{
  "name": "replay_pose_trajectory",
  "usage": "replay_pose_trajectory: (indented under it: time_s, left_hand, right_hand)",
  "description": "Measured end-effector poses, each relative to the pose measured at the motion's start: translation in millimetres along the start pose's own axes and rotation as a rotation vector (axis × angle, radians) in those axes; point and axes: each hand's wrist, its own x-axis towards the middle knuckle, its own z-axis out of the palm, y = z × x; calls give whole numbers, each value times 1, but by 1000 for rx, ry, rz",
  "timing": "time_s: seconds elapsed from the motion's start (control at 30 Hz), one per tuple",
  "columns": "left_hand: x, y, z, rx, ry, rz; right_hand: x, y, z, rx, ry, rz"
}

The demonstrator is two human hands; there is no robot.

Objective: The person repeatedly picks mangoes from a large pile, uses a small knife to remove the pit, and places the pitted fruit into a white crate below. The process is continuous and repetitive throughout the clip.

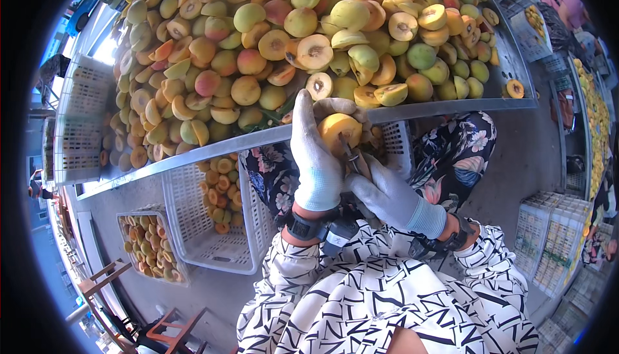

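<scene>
My left hand [316, 160], in a pale work glove, holds a halved yellow peach [340, 130] over the near edge of the metal table [232, 145]. The fruit's cut side faces my right hand. Gripped in my gloved right hand [387, 194] is a small pitting tool [352, 156] with a thin metal shaft, its tip against the middle of the cut face. Part of its handle is hidden by the fingers. Just beyond my left fingertips lies a half peach with a pale stone hollow [319, 86]. A large heap of peaches [271, 44], many cut in half, covers the tabletop.
Left of my legs stands a white plastic crate [213, 252] partly filled with fruit halves. Beside it is a fuller crate [150, 247]. Another crate [82, 126] stands at the table's left end. Stacked crates [546, 238] and a wooden stool [176, 330] are on the floor.
</scene>
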Motion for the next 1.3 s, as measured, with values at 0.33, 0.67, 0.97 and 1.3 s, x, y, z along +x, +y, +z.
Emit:
replay_pose_trajectory:
  time_s: [0.33,0.67,0.97,1.3]
  left_hand:
    - [10,-9,8,49,-211,-122]
    - [16,-16,6,556,-375,113]
    - [21,-20,-6,481,-654,386]
    - [35,-15,-36,1045,-173,889]
  right_hand:
    - [-4,-4,-27,340,-216,312]
    - [-13,8,-33,542,-423,449]
    - [-9,25,-28,436,-375,238]
    - [-9,65,-31,-258,-124,54]
